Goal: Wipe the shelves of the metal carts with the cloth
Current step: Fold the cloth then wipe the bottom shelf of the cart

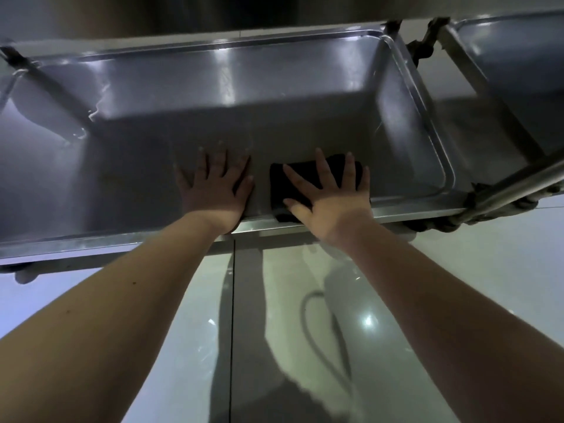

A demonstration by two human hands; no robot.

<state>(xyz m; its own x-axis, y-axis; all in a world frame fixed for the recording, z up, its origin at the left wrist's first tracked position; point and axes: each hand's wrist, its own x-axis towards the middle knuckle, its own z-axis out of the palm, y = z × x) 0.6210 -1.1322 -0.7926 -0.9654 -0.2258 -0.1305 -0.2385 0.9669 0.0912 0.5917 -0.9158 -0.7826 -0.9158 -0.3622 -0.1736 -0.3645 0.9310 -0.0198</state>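
Note:
A steel cart shelf (274, 129) with raised edges fills the upper half of the head view. On its near part lies a folded dark cloth (282, 187). My right hand (329, 196) presses flat on the cloth with fingers spread. My left hand (215, 184) rests flat on the bare shelf just left of the cloth, fingers straight and spread. Both forearms reach in over the shelf's front rim (122, 241).
A second cart's shelf (512, 56) stands to the right, with a slanted steel tube (518, 181) between the two. An upper shelf edge (274, 13) runs overhead along the top. Glossy pale floor tiles (457, 300) lie below, and a cart wheel (26, 274) shows at the left.

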